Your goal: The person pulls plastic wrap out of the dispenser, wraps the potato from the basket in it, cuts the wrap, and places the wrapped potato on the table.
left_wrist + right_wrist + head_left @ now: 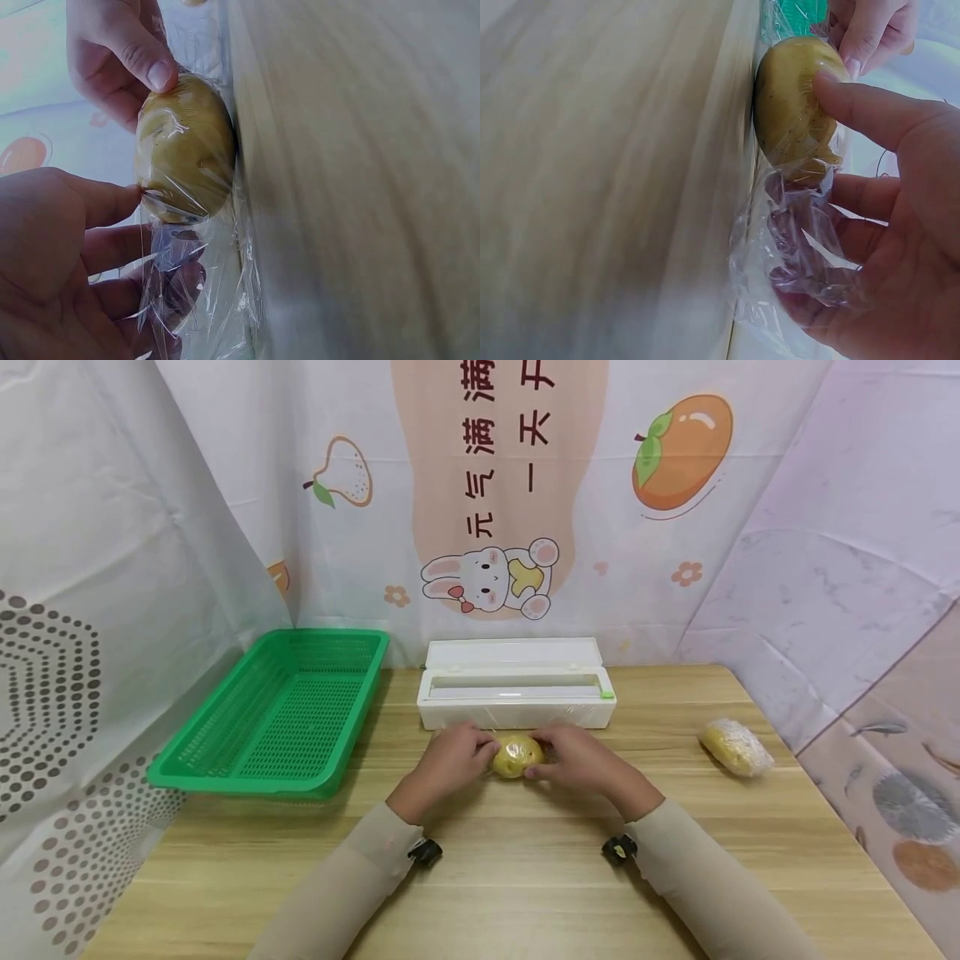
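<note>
A yellow potato (517, 756) lies on the table between both hands, with clear plastic wrap (217, 300) drawn over it and trailing past its ends. At its left end, my left hand (457, 758) pinches the wrap, thumb against the potato and fingers spread behind the film. My right hand (581, 760) holds the other end, its thumb (855, 105) pressed on the potato's side and its fingers under loose film. Just behind stands a white wrap dispenser box (517, 717) with its lid raised and a green slider at its right end.
To the left sits a green plastic basket (341, 768) with perforated walls. A second potato, wrapped in film (737, 747), lies on the right side of the wooden table (510, 893). A printed curtain (337, 560) hangs behind the table and along its sides.
</note>
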Demonstrator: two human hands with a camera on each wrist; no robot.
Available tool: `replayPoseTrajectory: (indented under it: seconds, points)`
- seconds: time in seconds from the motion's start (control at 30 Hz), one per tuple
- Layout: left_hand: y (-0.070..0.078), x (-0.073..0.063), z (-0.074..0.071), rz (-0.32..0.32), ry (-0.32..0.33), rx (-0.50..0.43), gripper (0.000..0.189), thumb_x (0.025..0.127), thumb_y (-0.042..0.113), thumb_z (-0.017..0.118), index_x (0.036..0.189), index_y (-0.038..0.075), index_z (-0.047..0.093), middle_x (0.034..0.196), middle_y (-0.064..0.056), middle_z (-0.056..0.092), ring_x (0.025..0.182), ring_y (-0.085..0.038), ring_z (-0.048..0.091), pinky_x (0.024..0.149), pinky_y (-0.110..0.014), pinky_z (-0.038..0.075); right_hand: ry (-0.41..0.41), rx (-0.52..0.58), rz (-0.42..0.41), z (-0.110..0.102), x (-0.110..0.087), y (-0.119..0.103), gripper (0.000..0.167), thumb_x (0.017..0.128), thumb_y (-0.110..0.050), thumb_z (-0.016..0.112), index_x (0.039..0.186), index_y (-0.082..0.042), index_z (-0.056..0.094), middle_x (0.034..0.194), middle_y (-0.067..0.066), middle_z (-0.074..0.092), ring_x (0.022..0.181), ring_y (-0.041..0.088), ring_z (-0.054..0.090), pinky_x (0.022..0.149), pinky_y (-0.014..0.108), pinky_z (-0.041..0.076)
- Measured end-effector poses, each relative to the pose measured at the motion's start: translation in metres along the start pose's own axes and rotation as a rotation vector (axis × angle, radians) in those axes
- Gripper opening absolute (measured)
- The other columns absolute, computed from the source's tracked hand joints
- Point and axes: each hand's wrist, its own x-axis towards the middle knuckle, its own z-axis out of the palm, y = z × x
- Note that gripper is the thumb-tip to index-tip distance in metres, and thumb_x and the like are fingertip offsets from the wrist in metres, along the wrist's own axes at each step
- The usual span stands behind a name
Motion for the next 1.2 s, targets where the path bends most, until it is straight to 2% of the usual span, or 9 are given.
replayPoseTrajectory:
  seconds: [0.1, 0.27, 0.43, 0.67, 0.8, 0.9, 1.0, 1.07, 1.2]
  points:
    - [0.001, -0.001, 0.0, -0.011, 0.032, 0.022, 0.029, 0.103, 0.041, 0.063, 0.114, 0.019, 0.079, 0.109, 0.004, 0.075, 0.104, -0.019, 0.067, 0.095, -0.053, 0.043, 0.011, 0.01, 0.011, -0.001, -0.001, -0.001, 0.049, 0.083, -0.034, 0.088, 0.121, -0.01, 0.068, 0.103, -0.003, 0.067, 0.094, 0.015, 0.06, 0.085, 0.038, 0.053]
    - [0.004, -0.003, -0.004, -0.01, 0.106, 0.04, 0.025, 0.099, 0.042, 0.068, 0.109, 0.02, 0.076, 0.104, 0.005, 0.073, 0.1, -0.016, 0.067, 0.086, -0.043, 0.039, 0.04, -0.021, 0.001, -0.004, -0.004, -0.002, 0.053, 0.081, -0.033, 0.091, 0.121, -0.008, 0.067, 0.108, 0.001, 0.068, 0.1, 0.019, 0.063, 0.089, 0.041, 0.054]
    - [0.008, -0.006, -0.006, 0.041, 0.169, 0.055, 0.021, 0.095, 0.04, 0.073, 0.105, 0.022, 0.076, 0.108, 0.006, 0.072, 0.106, -0.017, 0.066, 0.087, -0.042, 0.041, 0.056, -0.046, -0.015, -0.008, -0.005, -0.002, 0.055, 0.08, -0.032, 0.091, 0.122, -0.006, 0.067, 0.111, 0.004, 0.069, 0.104, 0.022, 0.064, 0.091, 0.042, 0.055]
    - [0.014, -0.008, -0.006, 0.102, 0.161, 0.128, 0.021, 0.091, 0.042, 0.076, 0.103, 0.024, 0.077, 0.109, 0.008, 0.072, 0.108, -0.017, 0.065, 0.085, -0.043, 0.041, 0.082, 0.025, -0.031, -0.02, -0.007, 0.002, 0.042, 0.085, -0.028, 0.086, 0.118, -0.007, 0.071, 0.113, 0.007, 0.072, 0.105, 0.026, 0.067, 0.091, 0.045, 0.057]
    - [0.015, -0.009, -0.005, 0.081, 0.15, 0.125, 0.024, 0.092, 0.04, 0.077, 0.106, 0.021, 0.077, 0.11, 0.007, 0.072, 0.109, -0.018, 0.064, 0.085, -0.042, 0.041, 0.173, 0.069, -0.03, -0.034, -0.009, 0.009, 0.026, 0.092, -0.023, 0.08, 0.112, -0.008, 0.073, 0.11, 0.005, 0.072, 0.101, 0.025, 0.068, 0.088, 0.045, 0.057]
    - [0.016, -0.009, -0.005, 0.075, 0.145, 0.119, 0.024, 0.092, 0.04, 0.077, 0.106, 0.022, 0.076, 0.111, 0.006, 0.072, 0.112, -0.018, 0.063, 0.089, -0.043, 0.042, 0.316, 0.08, 0.006, -0.046, -0.01, 0.02, 0.019, 0.093, -0.018, 0.077, 0.109, -0.009, 0.074, 0.111, 0.008, 0.07, 0.102, 0.028, 0.065, 0.088, 0.048, 0.054]
    - [0.016, -0.009, -0.005, 0.077, 0.144, 0.107, 0.025, 0.093, 0.04, 0.076, 0.109, 0.022, 0.075, 0.115, 0.005, 0.071, 0.117, -0.02, 0.062, 0.094, -0.045, 0.042, 0.468, 0.106, 0.085, -0.054, -0.01, 0.036, 0.028, 0.09, -0.016, 0.078, 0.115, -0.006, 0.071, 0.124, 0.017, 0.064, 0.111, 0.038, 0.06, 0.092, 0.054, 0.049]
    - [0.017, -0.009, -0.006, 0.079, 0.146, 0.098, 0.026, 0.093, 0.039, 0.075, 0.112, 0.021, 0.074, 0.118, 0.004, 0.07, 0.12, -0.021, 0.061, 0.096, -0.046, 0.043, 0.523, 0.146, 0.135, -0.057, -0.01, 0.049, 0.042, 0.087, -0.015, 0.079, 0.125, -0.003, 0.067, 0.134, 0.024, 0.057, 0.12, 0.044, 0.054, 0.097, 0.059, 0.046]
    - [0.023, -0.004, -0.008, 0.112, 0.173, 0.096, 0.028, 0.092, 0.034, 0.075, 0.116, 0.02, 0.073, 0.12, 0.003, 0.069, 0.118, -0.023, 0.063, 0.098, -0.049, 0.045, 0.497, 0.317, 0.203, -0.06, -0.011, 0.071, 0.066, 0.088, -0.018, 0.081, 0.145, -0.003, 0.053, 0.152, 0.026, 0.043, 0.138, 0.05, 0.045, 0.11, 0.063, 0.042]
